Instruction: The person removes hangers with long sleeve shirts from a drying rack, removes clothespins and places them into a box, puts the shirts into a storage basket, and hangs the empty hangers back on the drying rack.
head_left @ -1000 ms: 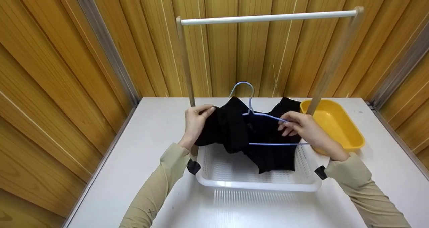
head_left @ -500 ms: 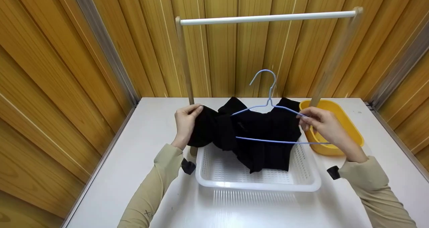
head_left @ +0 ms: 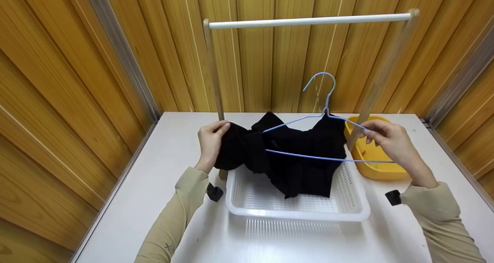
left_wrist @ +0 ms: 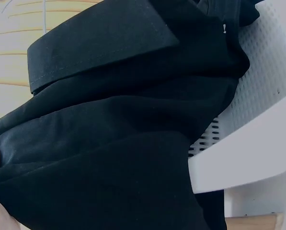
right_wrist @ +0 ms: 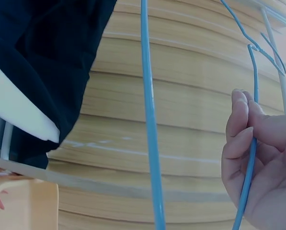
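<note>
A black garment (head_left: 305, 147) with a stitched band (left_wrist: 99, 48) lies bunched across the white perforated basket (head_left: 297, 215), partly hanging into it. My left hand (head_left: 210, 143) pinches the garment's left edge between thumb and fingers. A thin blue wire hanger (head_left: 301, 156) stands hook up over the garment. Its left end goes behind a black fold and is hidden there. My right hand (head_left: 389, 141) grips the hanger's right shoulder, which shows between thumb and fingers in the right wrist view. The hanger's bottom bar crosses in front of the garment and runs out under the right wrist.
A rack with a white top rail (head_left: 308, 21) and wooden posts (head_left: 214, 70) rises behind the basket. Right of the basket, a yellow tub (head_left: 380, 172) sits beside the right post, partly behind my right hand. Wood-patterned panels (head_left: 251, 70) enclose the white table (head_left: 146, 178).
My right hand and the hanger have moved right, and the hook has risen; more of the hanger shows outside the fold. My left hand has shifted slightly left, pulling the garment's edge along.
</note>
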Demonstrator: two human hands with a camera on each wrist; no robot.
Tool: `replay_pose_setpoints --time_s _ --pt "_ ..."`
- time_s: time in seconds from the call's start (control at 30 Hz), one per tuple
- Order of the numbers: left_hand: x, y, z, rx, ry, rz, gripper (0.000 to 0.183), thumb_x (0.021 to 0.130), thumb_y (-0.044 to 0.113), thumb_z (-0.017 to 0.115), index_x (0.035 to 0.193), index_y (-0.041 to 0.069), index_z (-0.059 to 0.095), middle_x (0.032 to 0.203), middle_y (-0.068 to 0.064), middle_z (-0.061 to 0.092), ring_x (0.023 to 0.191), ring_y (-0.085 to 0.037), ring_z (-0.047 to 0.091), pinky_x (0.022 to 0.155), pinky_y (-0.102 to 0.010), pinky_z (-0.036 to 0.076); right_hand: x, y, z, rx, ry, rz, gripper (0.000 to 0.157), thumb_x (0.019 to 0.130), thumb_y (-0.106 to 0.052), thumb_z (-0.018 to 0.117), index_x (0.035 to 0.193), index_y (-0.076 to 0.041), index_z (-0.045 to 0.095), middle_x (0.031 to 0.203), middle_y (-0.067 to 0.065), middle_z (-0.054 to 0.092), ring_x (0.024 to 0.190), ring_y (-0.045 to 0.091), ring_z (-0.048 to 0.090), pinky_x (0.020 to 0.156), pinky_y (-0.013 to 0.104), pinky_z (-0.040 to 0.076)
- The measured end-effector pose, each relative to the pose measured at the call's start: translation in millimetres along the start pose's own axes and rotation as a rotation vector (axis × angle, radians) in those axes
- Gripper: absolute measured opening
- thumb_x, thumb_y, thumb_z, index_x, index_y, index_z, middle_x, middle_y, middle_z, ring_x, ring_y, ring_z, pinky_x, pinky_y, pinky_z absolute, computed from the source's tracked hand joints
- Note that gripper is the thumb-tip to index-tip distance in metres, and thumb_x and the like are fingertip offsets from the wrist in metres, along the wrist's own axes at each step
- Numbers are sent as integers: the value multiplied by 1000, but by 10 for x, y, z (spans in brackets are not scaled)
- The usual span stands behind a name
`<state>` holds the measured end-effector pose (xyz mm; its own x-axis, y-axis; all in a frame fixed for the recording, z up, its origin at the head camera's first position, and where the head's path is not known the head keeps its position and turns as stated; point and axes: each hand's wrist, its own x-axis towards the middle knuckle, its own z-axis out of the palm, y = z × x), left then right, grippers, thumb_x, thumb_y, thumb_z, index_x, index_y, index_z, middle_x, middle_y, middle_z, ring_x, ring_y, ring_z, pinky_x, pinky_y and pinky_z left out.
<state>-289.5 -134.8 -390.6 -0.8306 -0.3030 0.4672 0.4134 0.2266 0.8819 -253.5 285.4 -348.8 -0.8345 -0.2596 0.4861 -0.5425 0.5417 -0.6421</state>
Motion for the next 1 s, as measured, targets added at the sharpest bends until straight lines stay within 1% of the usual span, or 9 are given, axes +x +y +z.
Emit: replay_pose_setpoints --time_s 0.2,0.23,0.33,0.43,0.47,0.6,0.77,0.9,1.0 --pt "-5 -24 -11 23 15 -14 10 77 6 71 82 -3 71 79 -8 67 76 -17 61 73 -28 45 -40 39 -122 -27 2 58 13 89 6 50 96 6 61 77 2 61 63 9 53 54 15 42" --pt "-21 26 -15 28 16 -14 10 77 5 71 82 -4 71 79 -10 67 77 -19 61 74 -29 45 -48 9 -138 -21 5 58 13 89 6 50 96 8 61 77 2 61 63 9 53 54 15 42" --pt "-15 7 -20 38 29 -12 11 77 5 71 82 -4 71 80 -11 67 78 -20 61 74 -29 45 -67 44 -181 11 11 48 12 88 8 50 95 10 60 77 7 62 63 10 54 54 15 42" --pt "-4 -24 -32 41 35 -22 11 77 5 71 83 -5 70 81 -11 67 79 -22 61 74 -30 45 -89 103 -222 50 22 23 11 88 8 51 94 11 59 77 11 63 63 11 55 53 15 42" --pt "13 -89 -34 42 40 -24 11 77 6 71 83 -4 71 81 -10 67 78 -20 61 74 -29 45 -96 152 -237 59 25 19 11 88 8 52 94 11 60 77 12 63 63 10 55 54 15 42" --pt "13 -116 -61 55 54 -37 10 78 6 71 82 -3 71 80 -9 67 77 -19 61 74 -29 44 -142 175 -303 87 55 12 10 86 10 52 91 11 60 75 9 63 63 9 55 54 15 43" --pt "4 -122 -67 64 74 -46 10 78 6 71 81 -2 71 79 -9 67 75 -19 60 73 -29 44 -172 188 -362 90 83 3 10 86 12 52 92 14 59 75 10 63 63 10 56 54 17 44" --pt "-14 -131 -39 60 53 -62 11 78 7 71 83 -2 71 80 -8 67 77 -19 60 74 -29 44 -166 190 -372 95 118 8 11 86 12 52 93 16 59 75 8 63 63 8 56 54 16 44" --pt "-19 -136 -17 62 40 -56 11 78 8 71 83 -3 71 80 -9 67 78 -20 61 75 -29 44 -153 201 -366 108 128 17 12 86 12 52 95 16 58 77 6 64 64 8 57 55 16 45"
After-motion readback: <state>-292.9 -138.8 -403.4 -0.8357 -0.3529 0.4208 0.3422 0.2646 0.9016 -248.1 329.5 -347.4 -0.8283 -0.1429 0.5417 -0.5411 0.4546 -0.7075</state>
